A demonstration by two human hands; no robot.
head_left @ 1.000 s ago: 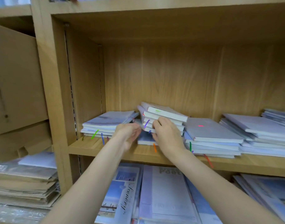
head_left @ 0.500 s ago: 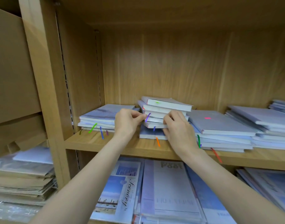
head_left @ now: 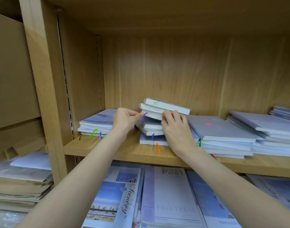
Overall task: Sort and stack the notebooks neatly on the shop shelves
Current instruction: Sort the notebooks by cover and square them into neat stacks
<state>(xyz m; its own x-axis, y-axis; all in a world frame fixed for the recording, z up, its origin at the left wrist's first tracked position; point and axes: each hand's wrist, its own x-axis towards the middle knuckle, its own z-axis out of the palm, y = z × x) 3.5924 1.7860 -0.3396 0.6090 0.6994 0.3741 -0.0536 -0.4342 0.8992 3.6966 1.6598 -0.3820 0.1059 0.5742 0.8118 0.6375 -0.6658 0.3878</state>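
Observation:
A crooked pile of small pale notebooks (head_left: 164, 106) with coloured ribbon markers sits in the middle of the wooden shelf (head_left: 124, 150). Its top three books are tilted up off the lower ones. My left hand (head_left: 125, 120) grips their left end beside a purple ribbon. My right hand (head_left: 175, 127) grips their front right edge, its fingers curled under them. Below them lie lower notebooks (head_left: 153, 129) with blue and orange ribbons.
A flat stack of notebooks (head_left: 98, 122) lies left of the pile, and a wider stack (head_left: 223, 134) with more behind it lies to the right. Large covers (head_left: 170, 199) fill the shelf below. Cardboard and wrapped stock (head_left: 20, 183) sit past the left upright.
Both hands have closed in on the pile's upper books and tipped them up off the lower ones. The view has come closer to the shelf.

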